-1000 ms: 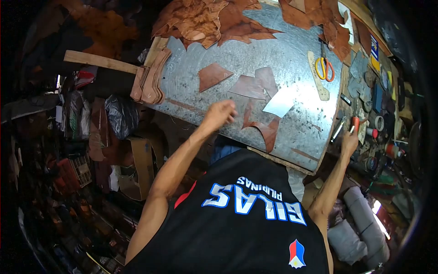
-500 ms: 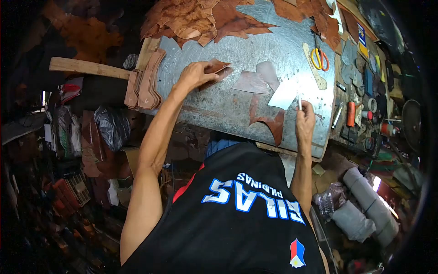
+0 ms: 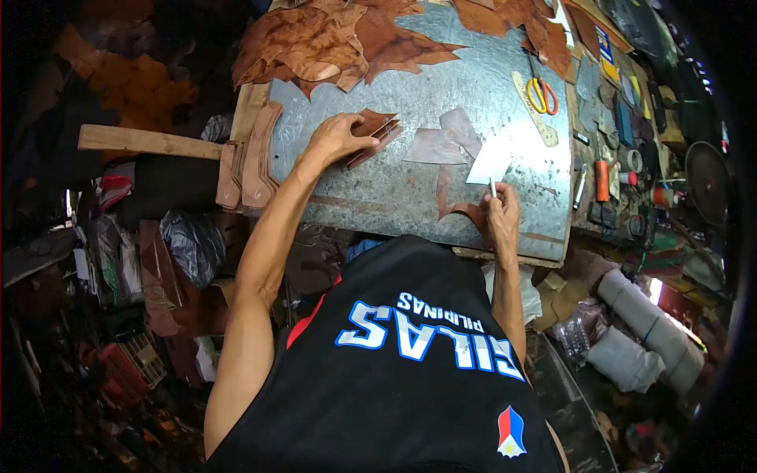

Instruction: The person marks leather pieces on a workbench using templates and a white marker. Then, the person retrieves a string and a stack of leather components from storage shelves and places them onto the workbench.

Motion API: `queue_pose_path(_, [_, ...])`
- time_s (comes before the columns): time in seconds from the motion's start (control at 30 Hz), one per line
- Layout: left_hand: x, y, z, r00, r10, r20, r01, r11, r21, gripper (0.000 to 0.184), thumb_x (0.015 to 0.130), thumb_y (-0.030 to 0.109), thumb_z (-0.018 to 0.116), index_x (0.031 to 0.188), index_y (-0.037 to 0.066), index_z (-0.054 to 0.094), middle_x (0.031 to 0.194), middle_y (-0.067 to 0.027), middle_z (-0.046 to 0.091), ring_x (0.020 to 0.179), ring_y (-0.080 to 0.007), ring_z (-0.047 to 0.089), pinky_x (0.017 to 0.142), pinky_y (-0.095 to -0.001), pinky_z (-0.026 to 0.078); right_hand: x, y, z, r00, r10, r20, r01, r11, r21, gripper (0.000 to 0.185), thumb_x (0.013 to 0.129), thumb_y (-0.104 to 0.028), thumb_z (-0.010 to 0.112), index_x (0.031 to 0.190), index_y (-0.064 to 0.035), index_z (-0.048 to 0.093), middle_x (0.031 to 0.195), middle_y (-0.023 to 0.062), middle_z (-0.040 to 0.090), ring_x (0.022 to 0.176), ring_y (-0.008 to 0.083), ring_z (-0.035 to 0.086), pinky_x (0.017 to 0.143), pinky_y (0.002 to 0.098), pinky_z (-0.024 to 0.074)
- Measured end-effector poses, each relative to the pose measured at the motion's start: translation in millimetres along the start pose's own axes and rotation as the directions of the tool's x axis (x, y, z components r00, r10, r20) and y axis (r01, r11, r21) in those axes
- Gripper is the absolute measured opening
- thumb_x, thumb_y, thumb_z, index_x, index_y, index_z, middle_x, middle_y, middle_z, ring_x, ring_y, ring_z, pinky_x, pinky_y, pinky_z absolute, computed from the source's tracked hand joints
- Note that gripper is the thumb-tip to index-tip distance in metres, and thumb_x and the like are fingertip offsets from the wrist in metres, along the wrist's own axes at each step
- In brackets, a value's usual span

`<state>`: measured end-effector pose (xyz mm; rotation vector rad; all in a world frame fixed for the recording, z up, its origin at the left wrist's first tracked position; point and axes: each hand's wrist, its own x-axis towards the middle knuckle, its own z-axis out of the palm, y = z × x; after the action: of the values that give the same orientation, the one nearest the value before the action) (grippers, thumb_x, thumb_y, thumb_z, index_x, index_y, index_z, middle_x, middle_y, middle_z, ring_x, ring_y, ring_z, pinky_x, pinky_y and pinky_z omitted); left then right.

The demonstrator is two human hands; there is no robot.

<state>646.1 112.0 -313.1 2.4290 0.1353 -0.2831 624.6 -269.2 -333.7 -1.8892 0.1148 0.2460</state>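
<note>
My left hand (image 3: 341,137) is closed on a few brown leather pieces (image 3: 375,123), thumb on one side, their edges tilted up off the metal-topped table (image 3: 339,185). In my right hand (image 3: 503,211) is a slim white pen-like stick (image 3: 493,188), pointing away from me. Just beyond its tip lies a bright white sheet (image 3: 487,162). Between my hands are grey-brown flat template pieces (image 3: 434,147) and a curved brown leather scrap (image 3: 464,209), partly covered by my right hand.
Large brown leather hides (image 3: 303,43) cover the far side. Yellow-and-red-handled scissors (image 3: 542,96) lie by a pale ruler-like strip (image 3: 535,110). Curved leather pieces (image 3: 260,158) are stacked at the left edge, near a wooden bar (image 3: 150,142). Tools and an orange cylinder (image 3: 602,181) crowd the right.
My right hand has moved left and nearer to me with the white stick, now over the curved scrap. My left hand keeps the leather pieces, now tilted up more. The view has shifted slightly.
</note>
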Motion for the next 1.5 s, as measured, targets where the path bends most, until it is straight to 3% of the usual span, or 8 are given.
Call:
queue_pose_path(0.27, [-5, 21, 18, 0.992, -0.012, -0.125, 0.055, 0.938, 0.342, 0.06, 0.07, 0.04, 0.078, 0.113, 0.001, 0.063, 0.111, -0.0205, 0.064, 0.102, -0.0369, 0.061, 0.086, -0.0428, 0.05, 6, -48, 38, 0.999, -0.033, 0.014, 0.035, 0.988, -0.153, 0.025, 0.086, -0.012, 0.052, 0.105, 0.0015, 0.059, 0.083, 0.0112, 0.061, 0.072, 0.0171, 0.056, 0.066, 0.0321, 0.0463])
queue_pose_path(0.37, [-2, 4, -1, 0.995, -0.018, -0.094, 0.011, 0.997, -0.078, 0.052, 0.072, 0.034, 0.075, 0.11, -0.001, 0.063, 0.11, -0.022, 0.064, 0.101, -0.0348, 0.062, 0.087, -0.041, 0.049, 19, -62, 54, 0.954, -0.281, 0.107, 0.299, 0.857, -0.42, 0.025, 0.086, -0.016, 0.057, 0.105, -0.001, 0.064, 0.092, 0.0175, 0.063, 0.077, 0.0296, 0.062, 0.07, 0.0384, 0.0489])
queue_pose_path(0.53, [-12, -13, -18, 0.994, -0.105, -0.035, 0.093, 0.965, -0.246, 0.064, 0.074, 0.039, 0.076, 0.121, 0.001, 0.058, 0.115, -0.0186, 0.063, 0.107, -0.0289, 0.062, 0.09, -0.0382, 0.048, 58, -80, 101, 0.811, -0.476, 0.339, 0.583, 0.702, -0.409, 0.028, 0.083, -0.021, 0.065, 0.104, -0.0032, 0.065, 0.096, 0.0199, 0.062, 0.086, 0.0375, 0.063, 0.075, 0.0444, 0.0511])
queue_pose_path(0.8, [-32, -22, -1, 0.967, -0.189, -0.173, 0.125, 0.938, -0.324, 0.067, 0.076, 0.042, 0.076, 0.125, 0.002, 0.055, 0.12, -0.0201, 0.06, 0.109, -0.0312, 0.06, 0.091, -0.04, 0.047, 87, -94, 165, 0.755, -0.271, 0.597, 0.639, 0.503, -0.581, 0.04, 0.077, -0.031, 0.074, 0.107, -0.0055, 0.064, 0.106, 0.0186, 0.058, 0.085, 0.0401, 0.064, 0.072, 0.0478, 0.0528])
queue_pose_path(1.23, [-45, -29, -8, 0.956, -0.267, -0.123, 0.154, 0.813, -0.562, 0.061, 0.081, 0.034, 0.075, 0.125, -0.002, 0.052, 0.107, -0.0158, 0.063, 0.095, -0.0209, 0.063, 0.077, -0.0318, 0.052, 62, -102, 149, 0.757, -0.425, 0.497, 0.651, 0.556, -0.516, 0.02, 0.081, -0.012, 0.065, 0.098, -0.0044, 0.057, 0.093, 0.0157, 0.059, 0.08, 0.0367, 0.064, 0.066, 0.0482, 0.051])
queue_pose_path(1.3, [-62, -25, -18, 0.96, -0.259, -0.108, 0.113, 0.71, -0.695, 0.061, 0.082, 0.031, 0.075, 0.126, -0.003, 0.05, 0.112, -0.0151, 0.06, 0.097, -0.0199, 0.061, 0.079, -0.03, 0.052, 46, -114, 126, 0.75, -0.23, 0.62, 0.518, 0.788, -0.333, 0.015, 0.081, -0.004, 0.061, 0.096, -0.0048, 0.059, 0.086, 0.0144, 0.065, 0.076, 0.0318, 0.066, 0.066, 0.043, 0.0512])
queue_pose_path(1.43, [-93, -20, -29, 0.954, -0.265, -0.138, 0.056, 0.614, -0.787, 0.055, 0.086, 0.024, 0.072, 0.127, -0.003, 0.049, 0.115, -0.0124, 0.058, 0.099, -0.0154, 0.059, 0.084, -0.0268, 0.049, 14, -86, 82, 0.659, -0.269, 0.703, 0.485, 0.865, -0.125, 0.015, 0.08, 0.001, 0.059, 0.095, -0.0042, 0.06, 0.079, 0.0144, 0.068, 0.072, 0.026, 0.066, 0.066, 0.0389, 0.0514])
queue_pose_path(1.5, [-101, -13, -28, 0.959, -0.27, -0.086, 0.094, 0.589, -0.802, 0.056, 0.085, 0.024, 0.073, 0.127, -0.003, 0.048, 0.115, -0.012, 0.058, 0.098, -0.015, 0.06, 0.084, -0.0265, 0.049, 7, -58, 69, 0.799, -0.15, 0.582, 0.252, 0.963, -0.098, 0.01, 0.084, -0.001, 0.059, 0.094, -0.0017, 0.062, 0.079, 0.0115, 0.068, 0.072, 0.0188, 0.065, 0.067, 0.0337, 0.0514])
